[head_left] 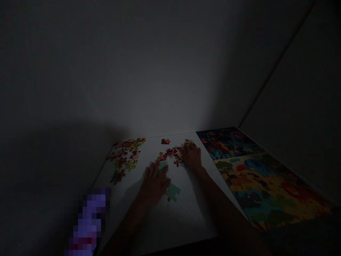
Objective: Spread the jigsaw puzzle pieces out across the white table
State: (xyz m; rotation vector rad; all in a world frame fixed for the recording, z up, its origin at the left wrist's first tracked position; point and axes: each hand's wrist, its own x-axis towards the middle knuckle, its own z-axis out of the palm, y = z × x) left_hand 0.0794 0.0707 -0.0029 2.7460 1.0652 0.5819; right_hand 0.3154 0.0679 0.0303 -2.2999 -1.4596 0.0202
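Jigsaw pieces lie on a white desk, gathered about the two hands in the middle, with a second heap along the far left edge. Any lettering on them is too small and dim to read. The green part near the left hand slants, its long axis running from the fingers toward the near edge and a little right. Beyond it, a loose band of red and brown pieces trends rightward to the right hand. The heap stretches lengthwise from near to far, broader at its far end.

The left hand is palm down with fingers spread apart, touching the green part and covering some of it. The right hand is also palm down, over the band's right end; whether its fingers pinch a piece, I cannot tell.

One red-brown piece sits apart near the back edge. To the right lie a dark picture and, nearer, a brighter one with animals. A pixelated purple shape stands at lower left. Behind rises a plain wall.
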